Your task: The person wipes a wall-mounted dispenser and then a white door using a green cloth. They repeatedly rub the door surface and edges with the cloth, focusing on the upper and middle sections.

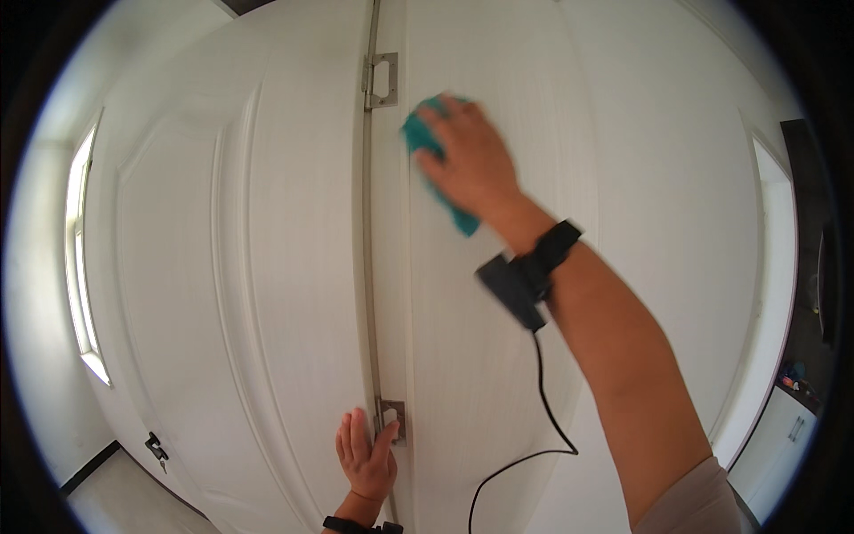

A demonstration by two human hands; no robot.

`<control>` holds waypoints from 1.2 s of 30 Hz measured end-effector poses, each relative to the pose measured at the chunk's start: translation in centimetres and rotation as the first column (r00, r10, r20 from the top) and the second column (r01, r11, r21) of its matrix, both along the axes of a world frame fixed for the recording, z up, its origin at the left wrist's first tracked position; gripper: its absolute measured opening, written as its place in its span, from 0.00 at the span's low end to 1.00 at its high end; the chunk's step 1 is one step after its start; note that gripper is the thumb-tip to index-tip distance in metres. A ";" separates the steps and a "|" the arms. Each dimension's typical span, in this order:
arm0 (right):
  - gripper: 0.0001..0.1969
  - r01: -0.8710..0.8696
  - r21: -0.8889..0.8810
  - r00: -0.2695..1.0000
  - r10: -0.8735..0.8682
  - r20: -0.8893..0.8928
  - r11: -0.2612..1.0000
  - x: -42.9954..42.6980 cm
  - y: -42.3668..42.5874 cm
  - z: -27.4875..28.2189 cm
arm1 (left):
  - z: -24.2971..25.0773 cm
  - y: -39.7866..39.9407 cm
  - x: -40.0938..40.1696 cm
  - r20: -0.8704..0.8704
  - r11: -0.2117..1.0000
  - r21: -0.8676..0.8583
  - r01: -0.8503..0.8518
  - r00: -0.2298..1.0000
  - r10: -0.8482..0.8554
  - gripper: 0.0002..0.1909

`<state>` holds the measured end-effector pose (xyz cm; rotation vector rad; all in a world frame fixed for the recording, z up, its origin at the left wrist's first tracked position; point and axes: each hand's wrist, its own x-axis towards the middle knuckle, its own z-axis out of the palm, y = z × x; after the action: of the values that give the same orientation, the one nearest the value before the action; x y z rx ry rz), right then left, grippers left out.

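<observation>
My right hand (pixel 470 150) presses a teal cloth (pixel 460 217) flat against the white door frame (pixel 440 300), just below and to the right of the upper metal hinge (pixel 390 80). The hand is slightly blurred. Low in the view, my left hand (pixel 368 457) rests at the edge of the open white panelled door (pixel 300 267), its thumb over the lower metal hinge (pixel 400 424) and its other fingers spread on the door. No object shows in the left hand. Both wrists wear black straps, and a black device with a cable (pixel 544 387) sits on the right one.
A black door handle with a key (pixel 157 447) is on the door at the lower left. Behind it stands a narrow window (pixel 81 253). At the far right are a doorway (pixel 777 267) and a white cabinet (pixel 777 440) with small items on top.
</observation>
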<state>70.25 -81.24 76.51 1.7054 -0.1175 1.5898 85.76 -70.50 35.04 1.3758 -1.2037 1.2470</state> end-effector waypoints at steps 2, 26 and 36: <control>0.24 -0.047 -0.008 0.993 0.045 -0.112 0.999 2.4 0.8 -2.7 | 0.1 0.1 -0.1 -0.011 1.000 0.014 0.005 1.000 -0.005 0.21; 0.11 -0.089 0.203 0.791 0.193 -0.580 0.975 0.0 1.7 -27.8 | -0.7 2.2 2.6 0.082 0.954 0.205 0.217 0.968 -0.238 0.20; 0.12 0.167 0.853 0.776 0.468 -0.423 0.495 -10.4 5.6 -54.6 | -1.5 3.2 2.8 0.017 0.928 0.319 0.193 0.978 -0.209 0.24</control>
<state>59.81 -75.64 21.88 3.0687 -0.5133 0.9830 88.60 -67.33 33.50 1.4092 -1.5917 0.9786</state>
